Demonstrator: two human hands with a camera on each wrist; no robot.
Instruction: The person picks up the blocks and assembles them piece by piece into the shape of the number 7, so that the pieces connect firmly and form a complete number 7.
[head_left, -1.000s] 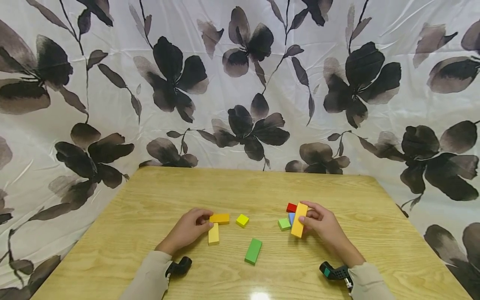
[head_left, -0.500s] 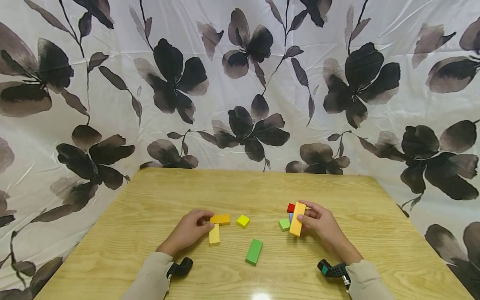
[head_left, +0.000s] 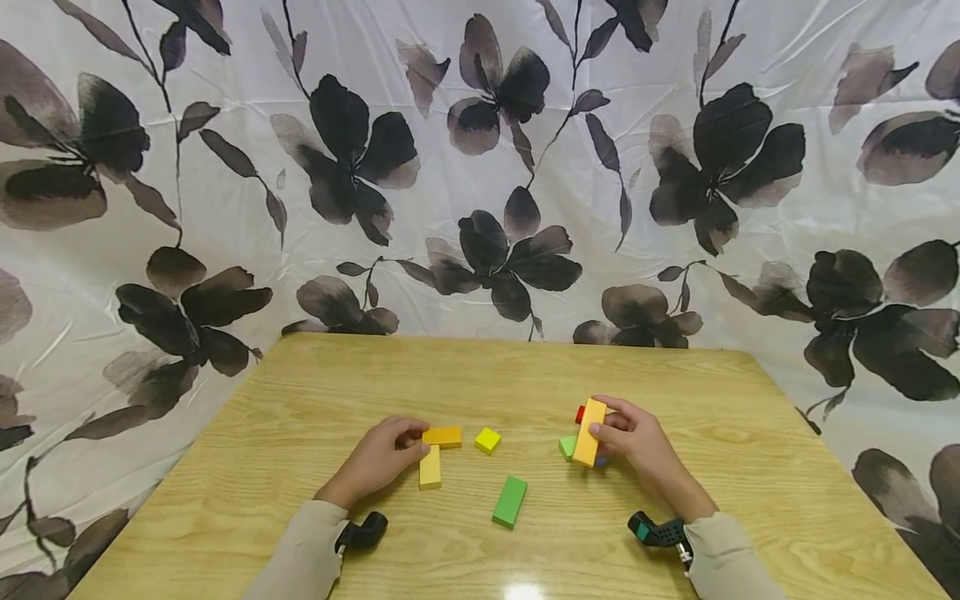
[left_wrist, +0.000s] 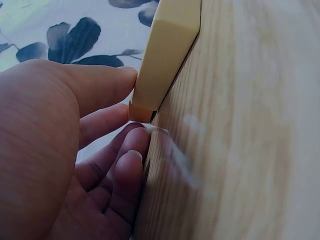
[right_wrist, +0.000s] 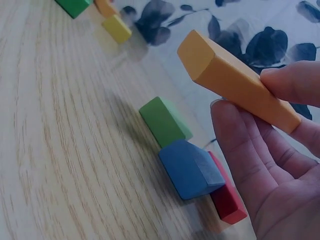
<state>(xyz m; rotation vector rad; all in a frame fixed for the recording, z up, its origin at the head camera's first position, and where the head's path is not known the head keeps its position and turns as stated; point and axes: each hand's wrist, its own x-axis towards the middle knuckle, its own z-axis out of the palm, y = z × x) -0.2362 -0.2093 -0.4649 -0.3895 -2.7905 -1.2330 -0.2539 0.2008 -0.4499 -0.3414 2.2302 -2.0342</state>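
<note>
My right hand [head_left: 641,446] holds a light orange rectangular block [head_left: 589,432] above the table, thumb on one face and fingers on the opposite side. Under it in the right wrist view, a blue block [right_wrist: 182,170] sits close to a light green block [right_wrist: 162,120] and a red block [right_wrist: 227,200]. At the left, my left hand [head_left: 386,457] rests by two blocks that form a corner. Its thumb touches a pale yellow block [head_left: 430,468]; a finger reaches the end of an orange block [head_left: 444,437].
Between the hands lie a small bright yellow block [head_left: 487,441] and, nearer the front, a longer green block [head_left: 509,502]. All rest on a wooden table [head_left: 360,375]. A floral cloth [head_left: 480,183] hangs behind its far edge.
The right hand has shifted slightly left and up with the light orange block, which now covers more of the light green and red blocks in the head view. The left hand stays put.
</note>
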